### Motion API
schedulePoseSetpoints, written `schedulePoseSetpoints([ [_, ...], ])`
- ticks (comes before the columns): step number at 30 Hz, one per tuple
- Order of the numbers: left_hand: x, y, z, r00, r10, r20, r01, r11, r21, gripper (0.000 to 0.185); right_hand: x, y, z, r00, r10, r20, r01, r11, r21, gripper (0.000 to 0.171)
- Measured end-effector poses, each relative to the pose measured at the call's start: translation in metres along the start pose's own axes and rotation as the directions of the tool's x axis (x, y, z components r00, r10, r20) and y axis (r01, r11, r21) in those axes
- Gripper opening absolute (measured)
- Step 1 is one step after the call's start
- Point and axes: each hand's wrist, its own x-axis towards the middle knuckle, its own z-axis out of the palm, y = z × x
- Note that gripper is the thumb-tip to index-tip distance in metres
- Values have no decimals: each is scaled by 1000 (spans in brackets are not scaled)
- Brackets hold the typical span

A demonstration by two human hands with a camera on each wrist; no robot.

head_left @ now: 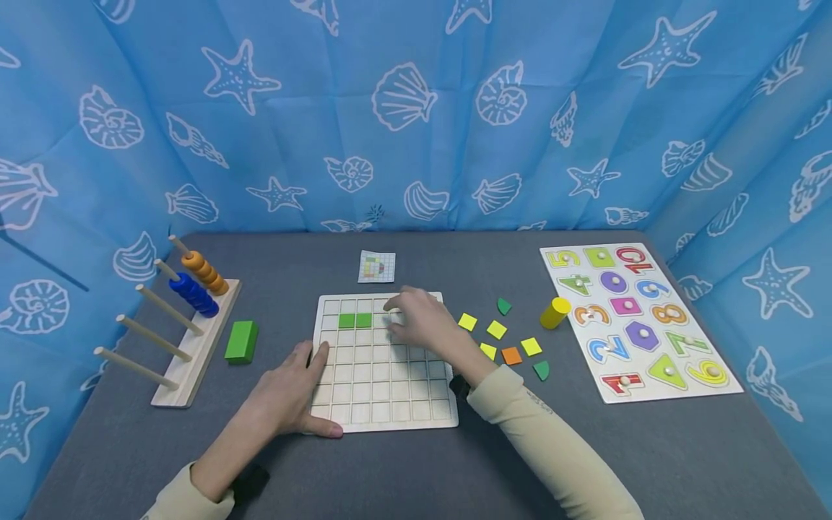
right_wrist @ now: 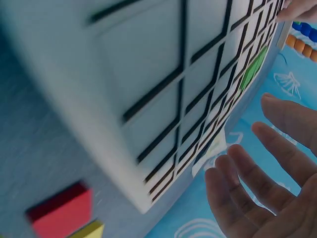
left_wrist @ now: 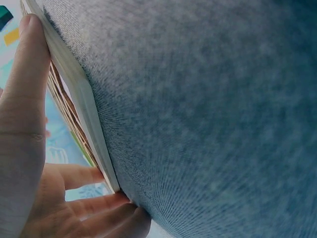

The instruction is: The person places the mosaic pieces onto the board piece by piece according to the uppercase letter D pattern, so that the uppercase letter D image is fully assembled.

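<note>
A pale wooden grid board (head_left: 383,393) lies at the middle of the table. Two green square tiles (head_left: 355,321) sit side by side in its upper rows. Spread around the board's near left corner, my left hand (head_left: 286,393) touches the left side with its fingers and the front edge with its thumb. My right hand (head_left: 422,321) hovers over the upper right part of the board, just right of the green tiles. In the right wrist view its loosely bent fingers (right_wrist: 270,144) stand apart with nothing between them.
Right of the board lie several yellow tiles (head_left: 497,330), an orange tile (head_left: 511,356) and green curved pieces (head_left: 542,370). A yellow cylinder (head_left: 555,313) stands near a number puzzle (head_left: 640,325). A pattern card (head_left: 376,267) lies behind; a green block (head_left: 241,342) and bead rack (head_left: 201,339) stand left.
</note>
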Motion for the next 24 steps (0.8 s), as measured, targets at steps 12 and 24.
schedulePoseSetpoints([
  [12, 0, 2, -1, 1000, 3, -4, -3, 1000, -3, 136, -31, 41, -20, 997, 47, -65, -50, 998, -46, 29],
  [24, -1, 1, -1, 1000, -3, 5, 3, 1000, -19, 136, -53, 77, -29, 987, 158, -42, -160, 985, -57, 32],
])
